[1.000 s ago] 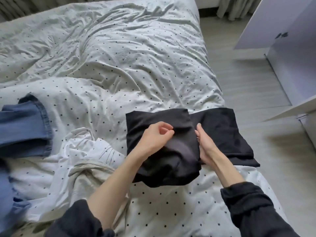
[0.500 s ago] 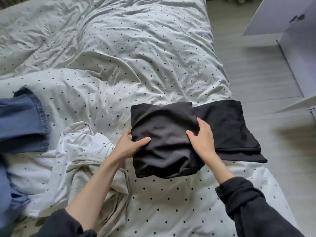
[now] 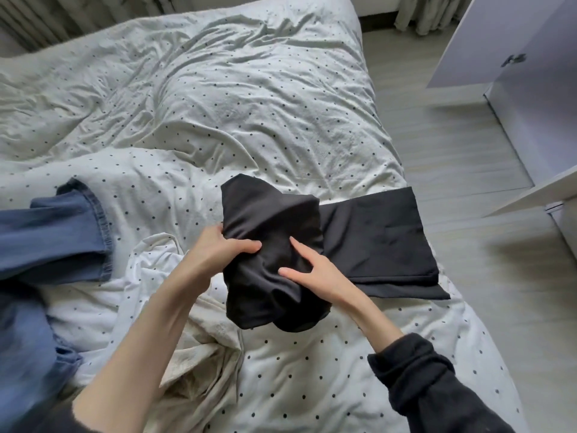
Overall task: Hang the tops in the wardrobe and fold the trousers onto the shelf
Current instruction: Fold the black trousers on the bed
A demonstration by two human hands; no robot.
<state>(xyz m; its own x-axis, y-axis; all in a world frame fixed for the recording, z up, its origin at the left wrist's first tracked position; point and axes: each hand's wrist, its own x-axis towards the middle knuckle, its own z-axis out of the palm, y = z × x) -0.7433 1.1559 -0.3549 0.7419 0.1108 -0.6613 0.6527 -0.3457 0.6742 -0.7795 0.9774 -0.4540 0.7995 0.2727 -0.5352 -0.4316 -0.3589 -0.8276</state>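
Black trousers (image 3: 377, 242) lie across the right side of the bed, with their folded left part bunched and raised off the cover. My left hand (image 3: 223, 250) grips that bunched part at its left edge, thumb on top. My right hand (image 3: 315, 271) holds the same bundle from the right, thumb and forefinger spread on the cloth and the other fingers tucked under it. The right part of the trousers still lies flat near the bed's edge.
Blue jeans (image 3: 53, 242) lie at the left and a white and beige crumpled garment (image 3: 175, 310) sits under my left arm. The dotted duvet (image 3: 203, 104) covers the bed. A white wardrobe door (image 3: 527, 42) stands open at the right above the grey floor (image 3: 462, 170).
My left hand went from the top of the fold to its left edge and took hold. Both hands now lift and bunch the folded part, which lay flat a second ago.
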